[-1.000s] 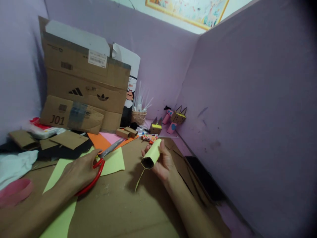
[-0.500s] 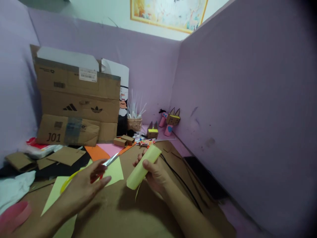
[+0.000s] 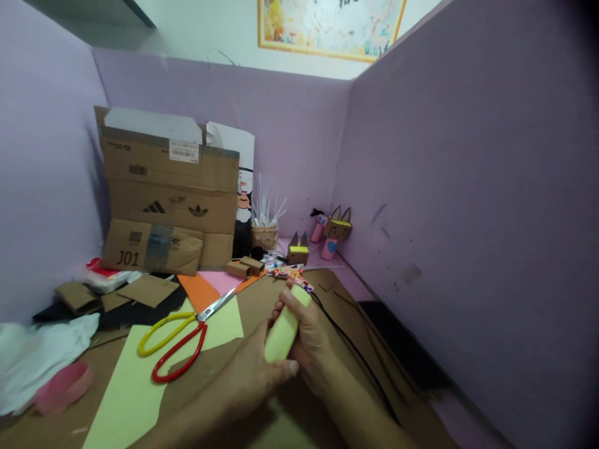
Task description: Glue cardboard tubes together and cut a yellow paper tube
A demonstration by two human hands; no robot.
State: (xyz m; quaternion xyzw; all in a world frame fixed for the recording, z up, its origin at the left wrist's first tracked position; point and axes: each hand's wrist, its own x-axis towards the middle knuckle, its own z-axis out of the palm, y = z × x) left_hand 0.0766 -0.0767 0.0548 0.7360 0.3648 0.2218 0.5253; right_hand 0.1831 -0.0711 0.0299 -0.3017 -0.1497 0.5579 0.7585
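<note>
A roll of pale yellow paper (image 3: 283,333) is held in front of me at a slant. My right hand (image 3: 309,330) wraps round its upper part, thumb along the top. Round the lower end closes my left hand (image 3: 262,358), its thumb lying across the front. Whether anything sits inside the roll is hidden. Left of my hands, scissors (image 3: 202,321) with one yellow and one red handle lie with the blades nearly together. They rest on flat yellow paper (image 3: 126,380), which has a cut-out edge.
Brown cardboard (image 3: 206,386) covers the tabletop. Behind stand a flattened carton (image 3: 173,187), a basket of white sticks (image 3: 265,236) and small cardboard animal figures (image 3: 298,251). A patterned glue gun (image 3: 290,273) trails a black cord (image 3: 353,346). Pink tape (image 3: 65,386) lies at left.
My left hand has let go of the scissors, now lying on the yellow paper, and has moved right to grasp the paper roll. The view has shifted slightly left.
</note>
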